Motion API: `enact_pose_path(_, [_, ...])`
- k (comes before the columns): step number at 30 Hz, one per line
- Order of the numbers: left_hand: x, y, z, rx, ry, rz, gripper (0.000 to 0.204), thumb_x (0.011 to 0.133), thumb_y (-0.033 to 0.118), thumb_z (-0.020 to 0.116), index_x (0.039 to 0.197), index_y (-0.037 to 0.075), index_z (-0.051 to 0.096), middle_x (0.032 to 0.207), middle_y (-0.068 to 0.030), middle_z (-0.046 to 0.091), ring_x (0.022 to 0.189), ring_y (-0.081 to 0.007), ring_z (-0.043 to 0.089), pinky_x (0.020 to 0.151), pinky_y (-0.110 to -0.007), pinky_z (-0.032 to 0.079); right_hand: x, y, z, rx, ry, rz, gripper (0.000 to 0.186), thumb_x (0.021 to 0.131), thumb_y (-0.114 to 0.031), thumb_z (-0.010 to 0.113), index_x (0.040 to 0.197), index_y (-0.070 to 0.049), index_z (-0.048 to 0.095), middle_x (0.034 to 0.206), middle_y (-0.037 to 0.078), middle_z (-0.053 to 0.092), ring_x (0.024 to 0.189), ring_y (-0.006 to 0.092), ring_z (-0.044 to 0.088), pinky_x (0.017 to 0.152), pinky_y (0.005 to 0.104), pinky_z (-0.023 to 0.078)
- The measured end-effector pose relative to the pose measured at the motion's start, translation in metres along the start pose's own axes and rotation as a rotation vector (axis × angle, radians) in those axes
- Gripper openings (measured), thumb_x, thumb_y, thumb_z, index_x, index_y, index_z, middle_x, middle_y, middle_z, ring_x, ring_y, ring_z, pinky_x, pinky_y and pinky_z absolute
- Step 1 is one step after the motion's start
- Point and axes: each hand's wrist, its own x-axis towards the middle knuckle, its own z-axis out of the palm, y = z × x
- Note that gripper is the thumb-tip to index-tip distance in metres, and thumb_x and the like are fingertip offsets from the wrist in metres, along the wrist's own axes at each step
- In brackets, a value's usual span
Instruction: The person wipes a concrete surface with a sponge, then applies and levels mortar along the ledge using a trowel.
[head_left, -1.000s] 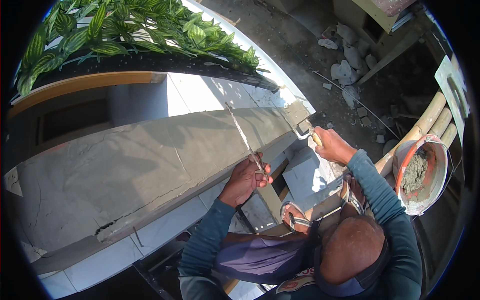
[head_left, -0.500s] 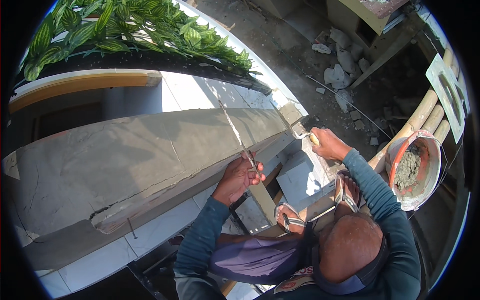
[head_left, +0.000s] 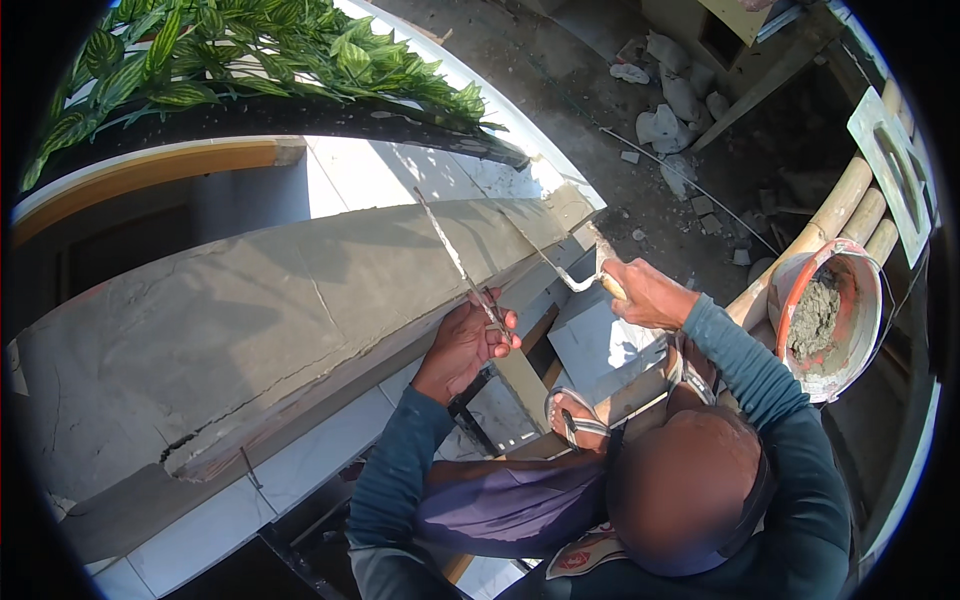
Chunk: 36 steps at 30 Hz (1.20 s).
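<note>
In my left hand point(head_left: 468, 342) is a thin white-smeared rod point(head_left: 448, 244), its far end over the grey cement ledge point(head_left: 200, 340); my fingers curl around its near end. My right hand point(head_left: 640, 294) grips the pale handle of a trowel point(head_left: 571, 279), whose blade lies over the ledge near its right end. Cracks run along the ledge's front edge, with a broken patch at the left.
A bucket of wet mortar point(head_left: 812, 318), bamboo poles point(head_left: 835, 222) and a flat float point(head_left: 893, 170) are at the right. Leafy plants point(head_left: 190, 50) line the top left, rubble bags point(head_left: 665, 125) lie below, and sandalled feet point(head_left: 578, 420) rest beneath my hands.
My right hand and trowel have shifted left, bringing the blade over the ledge's top. My left hand still holds the rod, slightly further left in the picture; the whole view has shifted a little.
</note>
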Motion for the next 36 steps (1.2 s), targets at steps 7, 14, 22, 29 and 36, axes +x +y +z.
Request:
enact_pose_path(7, [0.007,-0.002,0.004,0.031,-0.034,0.005,0.049,0.099,0.036,0.048,0.131,0.0,0.037,0.093,-0.0118,0.058,0.073,-0.0223,0.062,0.056,-0.026,0.046,0.036,0.115,0.025,-0.068,0.251,0.047,0.032,0.075,-0.013,0.065,0.099,0.004,0.053,0.093,0.029,0.061,0.095,0.0474,0.057,0.083,0.0483,0.046])
enact_pose_path(14, [0.003,-0.002,0.002,0.046,-0.031,0.01,0.047,0.103,0.036,0.04,0.132,0.0,0.033,0.092,-0.009,0.057,0.075,-0.0188,0.063,0.057,-0.023,0.045,0.065,0.149,0.038,-0.098,0.177,0.112,0.033,0.073,-0.013,0.062,0.1,0.003,0.052,0.09,0.028,0.062,0.094,0.0464,0.059,0.083,0.0501,0.047])
enact_pose_path(22, [0.004,-0.001,0.002,0.04,-0.04,-0.006,0.048,0.102,0.039,0.039,0.132,0.001,0.032,0.091,-0.0087,0.057,0.074,-0.0186,0.063,0.057,-0.023,0.044,0.068,0.179,0.061,-0.197,0.218,0.086,0.034,0.071,-0.011,0.06,0.102,0.001,0.051,0.088,0.027,0.062,0.09,0.0458,0.06,0.08,0.052,0.047])
enact_pose_path(29, [0.006,-0.004,0.002,0.015,-0.06,0.019,0.057,0.099,0.039,0.047,0.135,-0.002,0.034,0.095,-0.0129,0.058,0.075,-0.0232,0.064,0.056,-0.026,0.048,0.073,0.164,0.068,-0.132,0.171,0.05,0.029,0.07,-0.01,0.059,0.095,0.003,0.053,0.085,0.028,0.062,0.087,0.0464,0.06,0.077,0.0506,0.048])
enact_pose_path(36, [0.009,-0.005,-0.007,0.051,-0.064,0.02,0.059,0.098,0.044,0.045,0.134,-0.001,0.035,0.095,-0.0127,0.058,0.076,-0.0227,0.064,0.056,-0.026,0.048,0.043,0.095,0.046,-0.195,-0.028,-0.086,0.032,0.075,-0.009,0.057,0.1,0.005,0.045,0.084,0.028,0.058,0.088,0.0442,0.06,0.077,0.0479,0.047])
